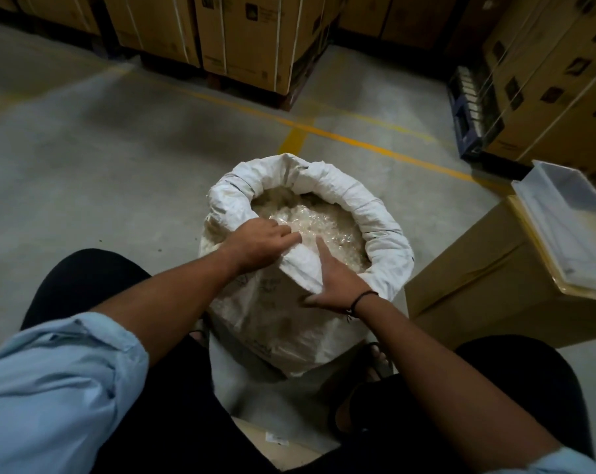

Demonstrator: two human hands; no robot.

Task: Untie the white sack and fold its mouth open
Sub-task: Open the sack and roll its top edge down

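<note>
Blue sleeve (60,381) and forearms reach down to the white sack (289,323) between the knees: already untied, cuff rolled outward beyond and beside the 2 hands, only the near lip under them not yet rolled. Left hand (259,241) curls over that lip's left end and right hand (337,282) pinches it, fingers inside, thumb outside, so both are grasping sack cloth. I'd roll both ends down together to match the far cuff, keeping the clear plastic (323,227) past the fingertips out of the fold.

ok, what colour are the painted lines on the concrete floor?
Yellow-orange painted floor lines, clearest in head view.
</note>
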